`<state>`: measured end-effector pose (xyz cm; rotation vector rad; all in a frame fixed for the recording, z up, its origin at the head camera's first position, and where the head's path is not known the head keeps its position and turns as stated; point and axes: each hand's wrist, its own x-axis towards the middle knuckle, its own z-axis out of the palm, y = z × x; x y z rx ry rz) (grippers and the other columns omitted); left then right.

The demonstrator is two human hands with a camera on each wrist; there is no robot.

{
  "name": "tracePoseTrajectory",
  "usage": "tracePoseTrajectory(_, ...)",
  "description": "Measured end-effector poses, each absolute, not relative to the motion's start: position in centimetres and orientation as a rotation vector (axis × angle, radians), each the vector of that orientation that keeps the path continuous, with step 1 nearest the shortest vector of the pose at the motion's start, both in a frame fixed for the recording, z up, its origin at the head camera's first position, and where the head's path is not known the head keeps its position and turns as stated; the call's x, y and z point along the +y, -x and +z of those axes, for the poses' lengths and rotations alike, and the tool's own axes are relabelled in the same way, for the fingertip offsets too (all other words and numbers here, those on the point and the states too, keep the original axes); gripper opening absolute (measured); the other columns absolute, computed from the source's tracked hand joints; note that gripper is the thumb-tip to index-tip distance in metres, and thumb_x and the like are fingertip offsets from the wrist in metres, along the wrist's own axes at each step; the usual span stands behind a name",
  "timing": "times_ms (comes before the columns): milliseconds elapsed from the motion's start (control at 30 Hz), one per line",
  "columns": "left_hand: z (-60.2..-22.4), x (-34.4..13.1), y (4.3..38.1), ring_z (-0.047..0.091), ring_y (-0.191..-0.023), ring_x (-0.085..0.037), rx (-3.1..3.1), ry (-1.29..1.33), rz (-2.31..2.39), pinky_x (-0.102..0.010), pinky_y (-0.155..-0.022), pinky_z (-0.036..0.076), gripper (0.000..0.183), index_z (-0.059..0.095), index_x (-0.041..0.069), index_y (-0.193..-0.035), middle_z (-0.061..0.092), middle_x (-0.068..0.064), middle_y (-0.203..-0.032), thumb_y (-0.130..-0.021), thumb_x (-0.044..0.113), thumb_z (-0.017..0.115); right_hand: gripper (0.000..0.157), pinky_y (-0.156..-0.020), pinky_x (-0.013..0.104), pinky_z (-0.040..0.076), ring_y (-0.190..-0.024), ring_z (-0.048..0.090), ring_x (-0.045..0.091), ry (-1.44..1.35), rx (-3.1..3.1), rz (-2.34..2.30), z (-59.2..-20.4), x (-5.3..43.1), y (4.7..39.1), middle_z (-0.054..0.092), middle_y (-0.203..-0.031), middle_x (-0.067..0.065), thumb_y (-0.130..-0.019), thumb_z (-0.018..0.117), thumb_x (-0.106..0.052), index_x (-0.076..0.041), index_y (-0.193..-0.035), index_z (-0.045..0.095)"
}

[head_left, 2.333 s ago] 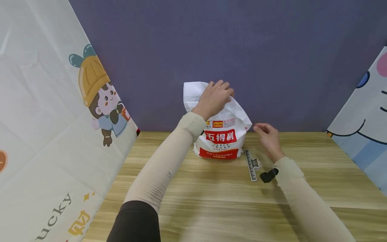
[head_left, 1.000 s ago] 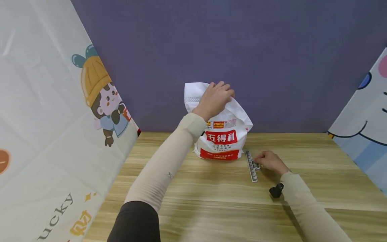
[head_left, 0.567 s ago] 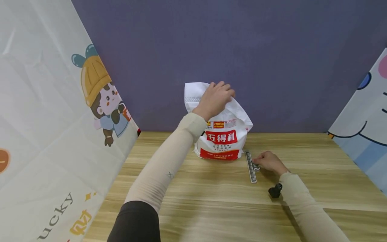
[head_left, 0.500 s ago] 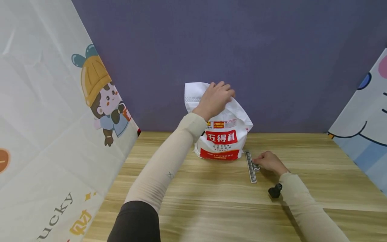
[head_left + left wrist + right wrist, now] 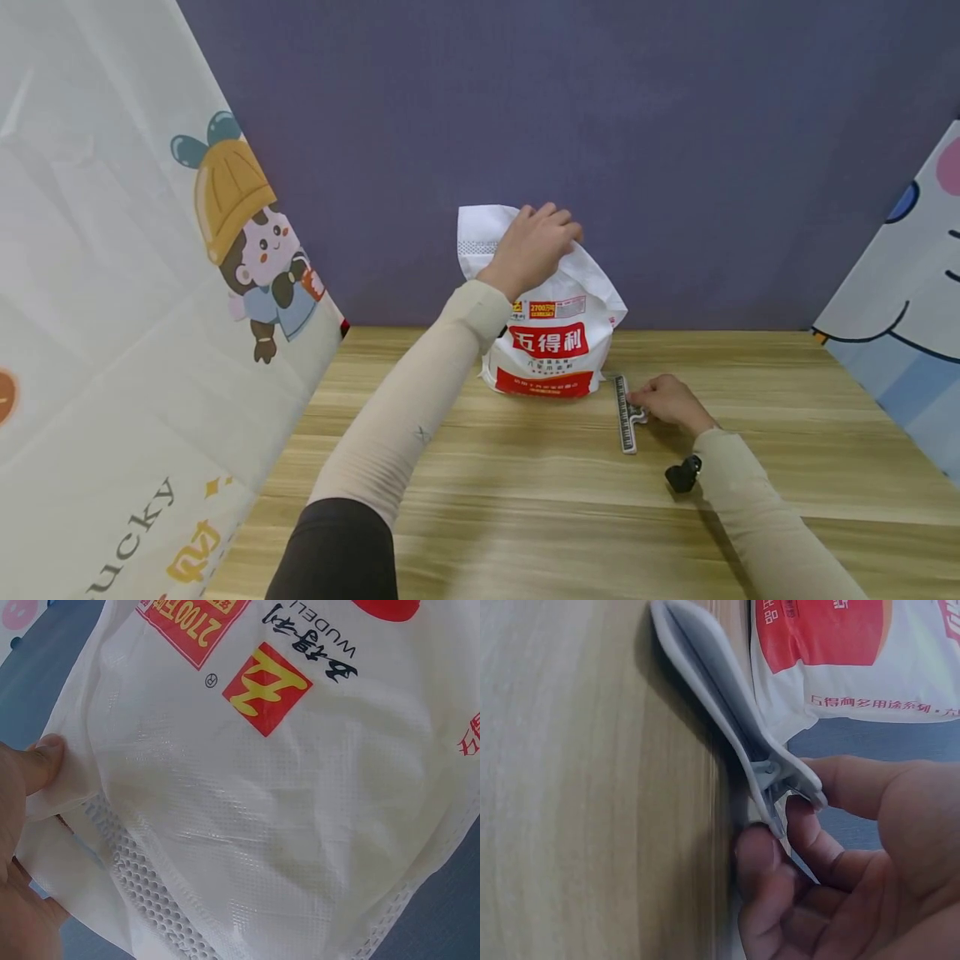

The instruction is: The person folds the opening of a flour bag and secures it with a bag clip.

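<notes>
A white flour bag (image 5: 551,340) with red print stands upright at the back of the table. My left hand (image 5: 531,248) grips its folded top edge; the thumb lies on the near side in the left wrist view, where the bag's white front (image 5: 247,802) fills most of the frame. Right of the bag, a long bag clip (image 5: 627,427) with a striped face is pinched at its handle by my right hand (image 5: 672,402). In the right wrist view, thumb and fingers press the clip's two handle tabs, and a narrow dark gap shows between its long plates (image 5: 712,690).
The wooden table (image 5: 555,500) meets a dark blue-grey panel (image 5: 675,167) just behind the bag. Cartoon-printed white sheets stand along the left (image 5: 90,250) and right (image 5: 907,275) sides. A black wrist camera (image 5: 683,473) hangs below the right wrist.
My right hand came down from beside the bag to the clip and took hold of its handle. The clip has since turned a little. My left hand stays on the bag top.
</notes>
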<state>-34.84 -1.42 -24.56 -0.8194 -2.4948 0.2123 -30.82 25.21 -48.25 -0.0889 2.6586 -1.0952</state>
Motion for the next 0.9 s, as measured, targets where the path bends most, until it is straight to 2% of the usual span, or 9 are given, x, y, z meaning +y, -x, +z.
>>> tracePoseTrajectory(200, -24.7, -1.5, 34.8, 0.058, -0.119, -0.015, -2.492, 0.824, 0.202, -0.036, -0.099, 0.046, 0.025, 0.071, 0.027, -0.126, 0.069, 0.008, -0.127, -0.105, 0.027, 0.057, 0.029, -0.053, 0.027, 0.048, -0.056, 0.056, 0.011, 0.051, 2.602, -1.162, -48.1, 24.9, 30.8, 0.062, -0.064, 0.000, -0.098, 0.061, -0.026, 0.002, -0.094, 0.067)
tracePoseTrajectory(400, -24.8, -1.6, 34.9, 0.059, -0.118, -0.016, -2.478, 0.832, 0.203, -0.036, -0.098, 0.047, 0.025, 0.071, 0.026, -0.126, 0.069, 0.007, -0.126, -0.105, 0.027, 0.057, 0.030, -0.051, 0.025, 0.050, -0.056, 0.062, 0.009, 0.048, 2.591, -1.234, -47.8, 24.9, 30.7, 0.063, -0.062, 0.001, -0.101, 0.058, -0.025, 0.005, -0.104, 0.061)
tracePoseTrajectory(667, -24.8, -1.6, 34.9, 0.059, -0.117, -0.016, -2.464, 0.837, 0.201, -0.036, -0.097, 0.047, 0.025, 0.071, 0.026, -0.126, 0.070, 0.007, -0.126, -0.105, 0.026, 0.057, 0.031, -0.051, 0.026, 0.053, -0.057, 0.066, 0.009, 0.058, 2.592, -1.329, -47.1, 25.1, 30.8, 0.063, -0.073, 0.001, -0.101, 0.060, -0.022, 0.007, -0.112, 0.054)
tracePoseTrajectory(900, -24.8, -1.6, 34.8, 0.059, -0.118, -0.016, -2.470, 0.833, 0.207, -0.036, -0.098, 0.047, 0.025, 0.070, 0.026, -0.127, 0.069, 0.007, -0.127, -0.105, 0.027, 0.057, 0.041, -0.059, 0.034, 0.059, -0.066, 0.071, 0.018, 0.112, 2.612, -1.337, -46.4, 25.5, 31.1, 0.066, -0.089, 0.012, -0.100, 0.061, -0.015, 0.013, -0.126, 0.045)
